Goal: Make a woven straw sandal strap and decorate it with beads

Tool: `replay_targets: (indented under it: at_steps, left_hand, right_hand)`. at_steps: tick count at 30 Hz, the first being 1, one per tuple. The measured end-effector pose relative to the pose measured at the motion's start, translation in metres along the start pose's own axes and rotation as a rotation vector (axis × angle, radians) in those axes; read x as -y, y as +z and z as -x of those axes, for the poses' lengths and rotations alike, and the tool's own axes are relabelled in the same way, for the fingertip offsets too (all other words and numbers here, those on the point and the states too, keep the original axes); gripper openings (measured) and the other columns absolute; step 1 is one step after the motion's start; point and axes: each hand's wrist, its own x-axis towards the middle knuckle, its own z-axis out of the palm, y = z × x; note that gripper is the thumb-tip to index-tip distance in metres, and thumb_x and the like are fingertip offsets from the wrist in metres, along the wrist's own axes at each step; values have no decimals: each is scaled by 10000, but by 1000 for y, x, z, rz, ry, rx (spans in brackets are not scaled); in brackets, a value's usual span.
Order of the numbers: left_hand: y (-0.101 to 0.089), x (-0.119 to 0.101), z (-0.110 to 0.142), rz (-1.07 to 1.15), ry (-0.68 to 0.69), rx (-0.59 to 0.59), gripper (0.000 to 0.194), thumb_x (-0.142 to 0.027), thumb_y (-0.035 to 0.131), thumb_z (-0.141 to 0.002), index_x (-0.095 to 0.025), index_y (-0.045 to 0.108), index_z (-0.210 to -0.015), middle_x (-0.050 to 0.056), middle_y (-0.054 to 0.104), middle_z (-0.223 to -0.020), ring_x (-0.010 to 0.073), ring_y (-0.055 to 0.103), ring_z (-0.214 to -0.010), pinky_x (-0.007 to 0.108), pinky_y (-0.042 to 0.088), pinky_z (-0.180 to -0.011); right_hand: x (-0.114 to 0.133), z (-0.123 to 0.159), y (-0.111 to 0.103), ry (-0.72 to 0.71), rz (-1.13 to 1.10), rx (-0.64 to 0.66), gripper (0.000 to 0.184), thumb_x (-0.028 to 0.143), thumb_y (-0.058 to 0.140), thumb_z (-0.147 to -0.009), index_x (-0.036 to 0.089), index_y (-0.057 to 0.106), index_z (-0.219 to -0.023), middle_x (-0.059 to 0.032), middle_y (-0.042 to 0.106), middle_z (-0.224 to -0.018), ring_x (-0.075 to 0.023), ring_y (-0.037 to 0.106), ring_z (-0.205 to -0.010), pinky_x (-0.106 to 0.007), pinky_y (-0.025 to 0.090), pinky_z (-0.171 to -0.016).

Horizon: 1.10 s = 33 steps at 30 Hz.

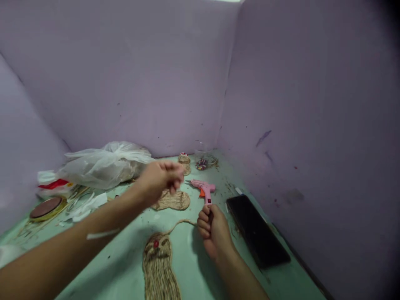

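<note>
My right hand is a closed fist above the table. A thin jute cord runs into it from a braided jute, sole-shaped piece with a red bead, lying at the front. Just beyond the fist is a pink glue gun, nozzle to the left, the lower end of its handle hidden by the hand. My left hand, slightly blurred, is raised with its fingers pinched; what they hold, if anything, does not show. Behind and below it lies a second jute sole piece, partly covered.
A black phone lies by the right wall. Farther back are a small jute item and a clear container with beads. On the left are a white plastic bag, a roll of tape and paper scraps.
</note>
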Motion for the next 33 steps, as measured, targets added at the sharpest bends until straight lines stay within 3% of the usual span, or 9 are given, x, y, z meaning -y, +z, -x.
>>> replay_targets:
  at_steps: [4,7,11,15,19,22,25,29,33]
  left_hand:
    - [-6,-44,-87,238,188,-262,123,-138,572,-791,-148,562,-669,-42,546,-552,22,493,-417,119,391,-406]
    - [23,-41,-146,199,212,-426,60,-116,519,-833,-142,552,-791,-37,572,-623,34,526,-458,141,418,-442]
    - [75,4,-180,30,24,-254,155,-182,464,-881,-80,571,-837,7,617,-696,71,585,-531,195,458,-525]
    - [87,45,-172,-84,-89,-24,299,-317,463,-905,-78,598,-1024,50,618,-990,206,631,-864,342,510,-743]
    - [66,54,-154,-156,-125,46,325,-339,499,-891,-149,543,-1152,67,564,-1162,241,577,-1003,426,502,-827]
    - [44,46,-122,-167,-133,8,277,-267,439,-912,-87,612,-1031,62,625,-982,204,619,-867,340,510,-724]
    - [16,32,-58,-143,-146,-78,142,-152,542,-804,-91,657,-860,34,651,-730,71,516,-475,212,419,-452]
    - [-37,15,50,-105,-20,-217,113,-221,638,-724,-142,687,-787,14,666,-652,87,516,-455,208,413,-399]
    - [-90,33,117,-197,-120,-383,135,-242,639,-711,-140,687,-784,12,661,-627,82,498,-438,197,394,-380]
  right_hand:
    - [-5,1,0,41,-55,-32,218,305,509,-602,218,310,-589,143,263,-405,-8,128,-314,-143,54,-331]
    - [-10,4,2,89,-70,-24,217,334,511,-581,220,327,-584,133,290,-413,-5,136,-313,-149,43,-332]
    - [-9,6,6,137,-84,-32,194,337,485,-526,216,337,-559,122,322,-405,1,149,-313,-147,40,-330]
    - [-6,7,8,205,-81,-74,137,315,425,-527,210,337,-527,114,322,-378,2,144,-294,-148,29,-326]
    - [-10,7,8,226,-62,-37,125,288,440,-546,203,351,-521,111,326,-384,5,152,-295,-143,36,-323]
    - [-12,5,6,228,-83,48,141,276,482,-568,199,366,-545,111,335,-397,5,163,-302,-139,42,-323]
    - [-10,7,6,265,-76,88,161,284,525,-609,192,396,-581,104,367,-422,3,169,-316,-135,39,-323]
    - [-16,29,13,314,26,149,301,327,610,-635,195,358,-540,121,291,-398,-7,107,-339,-142,23,-326]
    - [-53,58,34,277,526,285,437,513,518,-745,212,306,-509,122,207,-402,-32,101,-346,-170,71,-332]
